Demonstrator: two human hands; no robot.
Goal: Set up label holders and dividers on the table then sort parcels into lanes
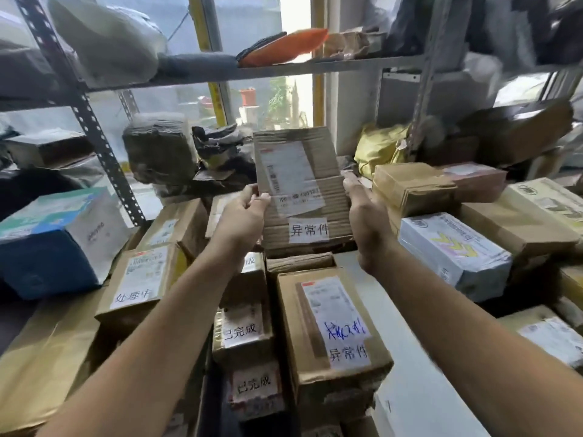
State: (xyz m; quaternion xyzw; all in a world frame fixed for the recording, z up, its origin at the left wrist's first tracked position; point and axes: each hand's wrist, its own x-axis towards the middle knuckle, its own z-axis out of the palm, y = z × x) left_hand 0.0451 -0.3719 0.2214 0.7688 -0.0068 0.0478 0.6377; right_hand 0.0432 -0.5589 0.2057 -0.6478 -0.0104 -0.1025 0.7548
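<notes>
held parcel: brown cardboard parcel point(303, 190), mid-scene, lifted clear of the pile, front face tilted toward the camera; shipping label on the upper left, white tag point(309, 230) reading 异常件 low on the face
left hand: left hand point(244, 216) holds the parcel's left edge, thumb on the front, fingers out of sight behind
right hand: right hand point(367, 222) holds the right edge, thumb tip at the front, fingers hidden behind the box
step: sorting, likely reading the tag to pick a lane; no dividers or label holders can be made out
matching lane: near parcel point(331, 323) just below the held one has the same 异常件 tag, so that column looks like the target
other lanes: two stacked parcels tagged 已完成 point(243, 329) left of it; further left a parcel tagged 处理中 point(142, 279)
next move: probably lower the box onto or just behind the near 异常件 one, tag facing up, both hands keeping it level; little free room around it
risk: stack is uneven, could slide toward the 已完成 column
bench: mostly buried; white bare patch point(419, 357) near right looks like the bench top
around: blue and white box point(53, 241) far left, white printed box point(454, 250) right, yellow bag point(378, 149) behind
room: metal shelf rack point(284, 69) overhead with bags and an orange mailer point(284, 47); bright window point(252, 26) behind, edges of the view blurred
</notes>
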